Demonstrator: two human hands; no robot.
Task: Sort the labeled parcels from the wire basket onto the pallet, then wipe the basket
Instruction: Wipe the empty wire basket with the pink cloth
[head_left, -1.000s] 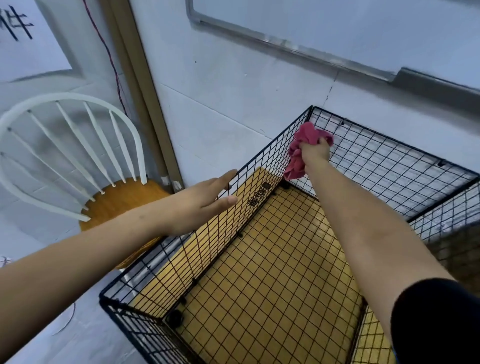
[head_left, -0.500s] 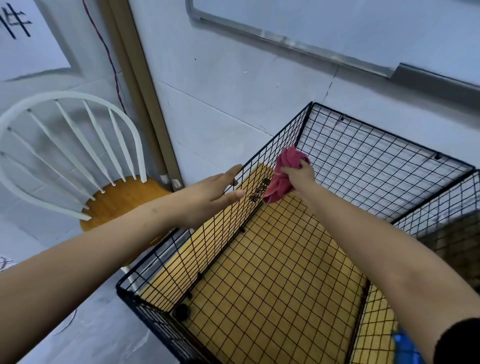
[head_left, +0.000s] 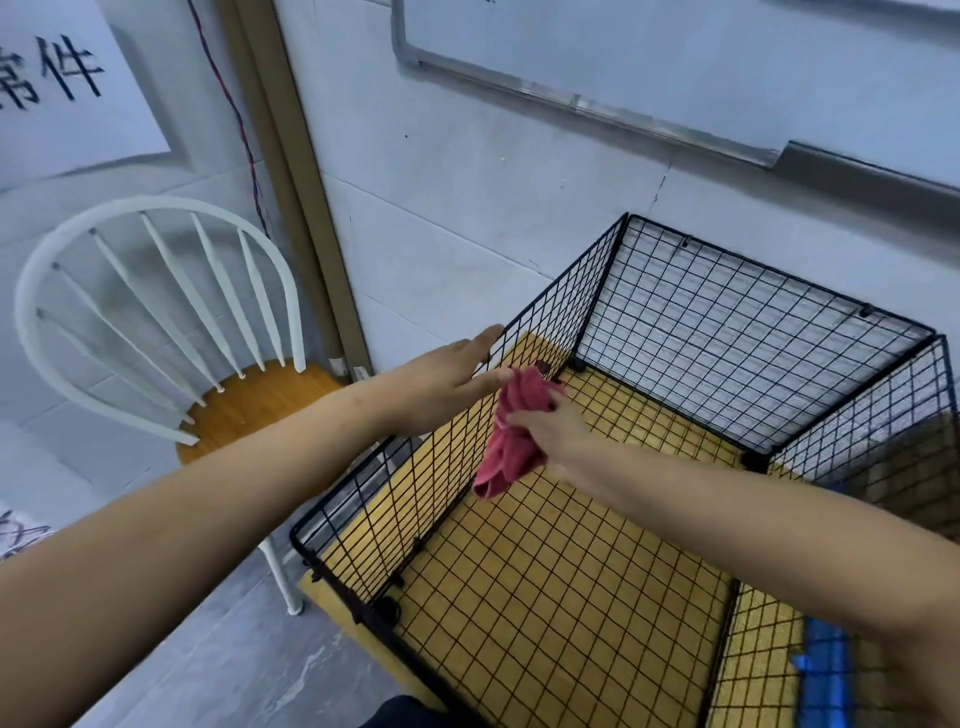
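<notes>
- at 9 o'clock on wire basket (head_left: 727, 338): left hand (head_left: 447, 379), fingers straight, bracing mesh.
- right hand (head_left: 553, 434): fingers clenched on red cloth (head_left: 511, 447); wipe firmly along wires.

your right hand (head_left: 550, 436) is no longer up at the far corner of the wire basket (head_left: 753, 322). it now sits lower and closer to you, having dragged the red cloth (head_left: 511, 441) along the inside of the left wall. the cloth, a second ago well apart from your left hand (head_left: 441, 379), now bunches just beside its thumb.
</notes>
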